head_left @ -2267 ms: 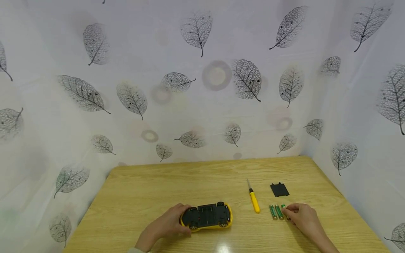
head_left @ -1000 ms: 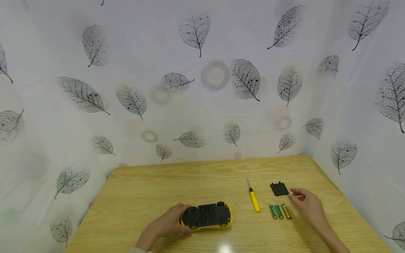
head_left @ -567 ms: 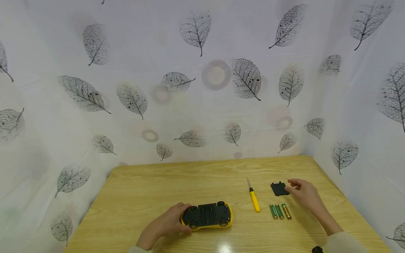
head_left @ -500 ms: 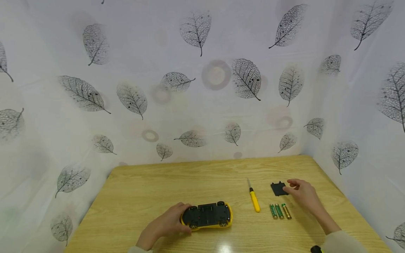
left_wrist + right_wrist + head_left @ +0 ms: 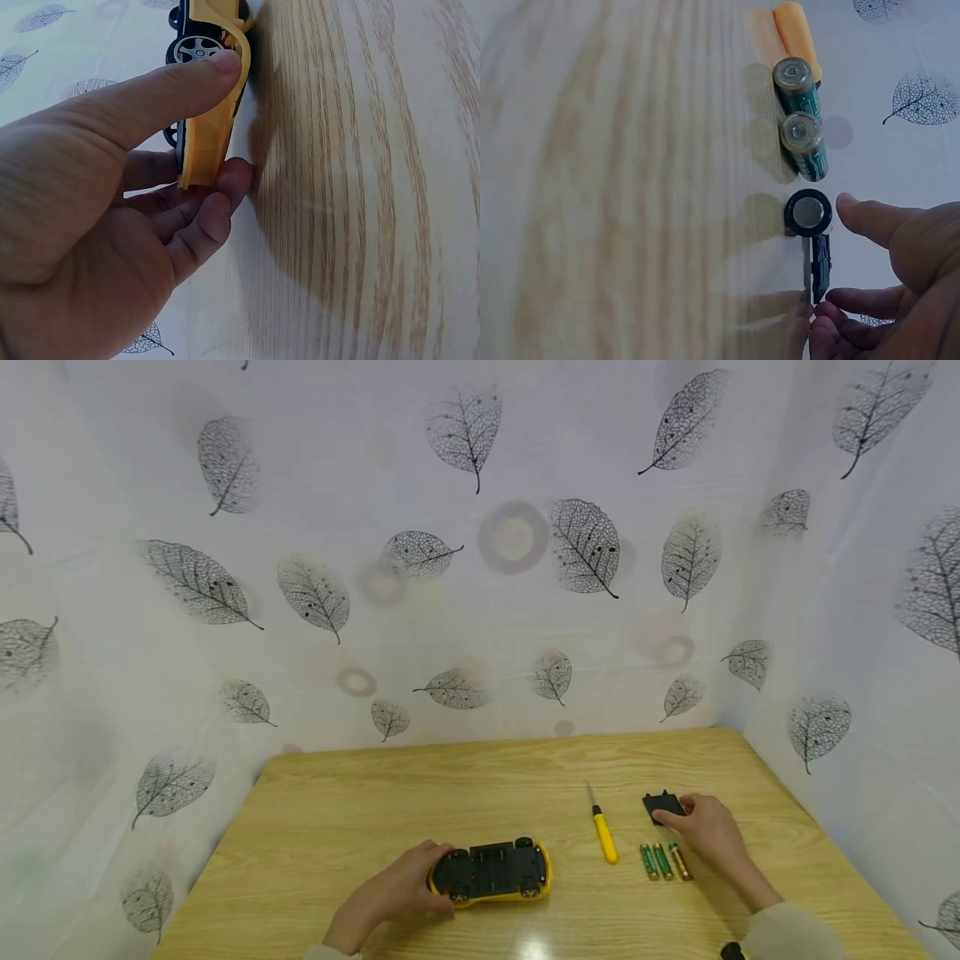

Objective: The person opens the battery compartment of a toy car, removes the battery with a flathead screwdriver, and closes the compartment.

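Note:
A yellow toy car [image 5: 491, 870] lies upside down on the table, its black underside and open battery compartment facing up. My left hand [image 5: 405, 881] grips one end of it; in the left wrist view the thumb [image 5: 172, 97] presses along the yellow side. At the right lies a flat black battery cover [image 5: 660, 806] with small tabs. My right hand [image 5: 708, 827] is at this cover, thumb extended over its front part and fingertips at its right edge. In the right wrist view the cover [image 5: 821, 270] shows edge-on, between the spread thumb and fingers.
Three batteries stand in a row on the table in front of the cover: two green ones [image 5: 648, 862] [image 5: 663, 862] and a green-and-gold one [image 5: 680, 862]. Left of them lies a yellow-handled screwdriver [image 5: 605, 838]. A leaf-patterned white sheet [image 5: 480, 635] hangs behind the wooden table [image 5: 375, 793].
My right hand has let go of the rightmost battery, moved back to the cover, then left and lower over it. The left hand and toy car have stayed put.

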Demonstrator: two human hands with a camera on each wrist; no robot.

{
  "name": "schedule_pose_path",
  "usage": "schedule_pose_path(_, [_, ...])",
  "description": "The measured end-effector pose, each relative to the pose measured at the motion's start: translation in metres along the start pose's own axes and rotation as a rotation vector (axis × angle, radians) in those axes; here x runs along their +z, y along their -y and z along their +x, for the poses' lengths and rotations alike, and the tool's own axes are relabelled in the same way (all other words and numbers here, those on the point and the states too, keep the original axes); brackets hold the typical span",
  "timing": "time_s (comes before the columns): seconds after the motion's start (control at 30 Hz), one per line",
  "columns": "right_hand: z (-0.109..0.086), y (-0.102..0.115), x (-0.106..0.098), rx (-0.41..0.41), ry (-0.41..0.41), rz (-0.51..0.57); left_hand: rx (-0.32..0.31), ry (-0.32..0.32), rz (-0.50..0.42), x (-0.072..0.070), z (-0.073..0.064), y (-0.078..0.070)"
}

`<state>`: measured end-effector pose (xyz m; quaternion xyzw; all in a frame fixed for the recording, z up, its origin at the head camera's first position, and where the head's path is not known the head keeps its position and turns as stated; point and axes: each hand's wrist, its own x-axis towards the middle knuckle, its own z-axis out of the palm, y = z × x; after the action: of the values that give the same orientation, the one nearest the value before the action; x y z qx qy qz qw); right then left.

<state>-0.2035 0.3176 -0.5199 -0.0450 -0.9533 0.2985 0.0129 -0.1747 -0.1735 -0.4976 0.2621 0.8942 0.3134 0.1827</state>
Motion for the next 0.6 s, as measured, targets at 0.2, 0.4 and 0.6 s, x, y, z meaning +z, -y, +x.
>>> schedule_pose_path(0.2, [0.004,0.005,0.006,-0.021,-0.02,-0.067,0.022,0.004,0.008,0.001,0.0,0.004])
schedule_pose_path(0.4, [0.009,0.01,0.008,-0.021,-0.031,-0.106,-0.013,0.003,0.006,0.0,0.0,0.0])
schedule_pose_path(0.6, [0.01,0.012,0.009,-0.028,-0.046,-0.119,-0.019,0.003,0.009,0.0,0.001,-0.002])
